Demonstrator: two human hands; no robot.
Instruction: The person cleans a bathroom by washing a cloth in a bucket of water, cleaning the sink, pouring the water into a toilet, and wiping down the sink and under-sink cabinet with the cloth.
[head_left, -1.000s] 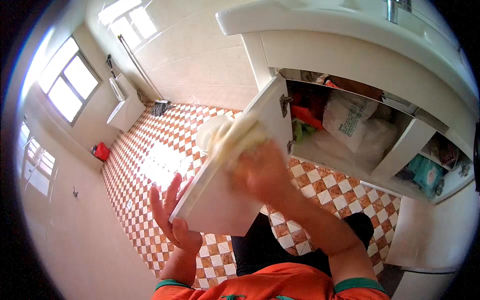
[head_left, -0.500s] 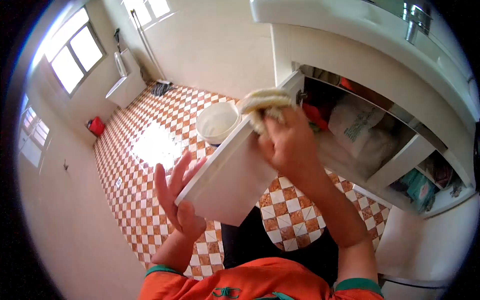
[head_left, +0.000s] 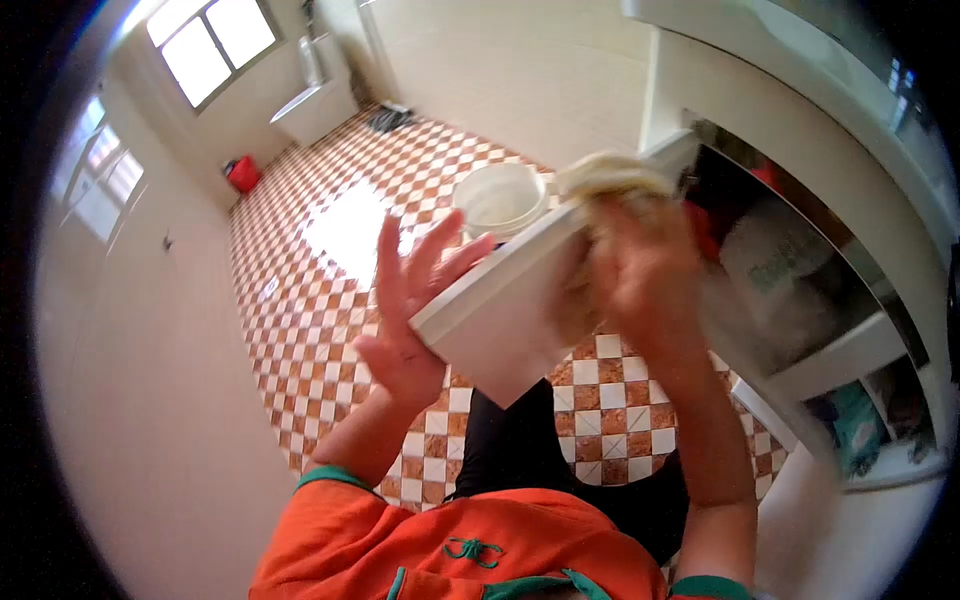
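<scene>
A white cabinet door [head_left: 500, 335] stands swung out from the vanity in front of me. My right hand [head_left: 645, 265], blurred by motion, grips a cream cloth [head_left: 615, 178] draped over the door's top edge near the hinge side. On the far side of the door, my left hand [head_left: 410, 310] has its fingers spread, with the palm against or close to the door's outer corner; whether it presses there I cannot tell. Behind the door, the open cabinet [head_left: 850, 355] holds a white plastic bag [head_left: 775, 250] and a teal packet [head_left: 855, 425].
A white basin [head_left: 500, 200] stands on the checkered tile floor [head_left: 330, 330] beyond the door. A red bucket [head_left: 242, 175] is by the far left wall, and a mop head [head_left: 388, 118] lies near the back wall. The sink counter [head_left: 770, 40] overhangs at upper right.
The view has shifted, so the room and cabinet sit further right. My left hand has opened from around the door's edge to spread fingers. The cloth remains over the top edge.
</scene>
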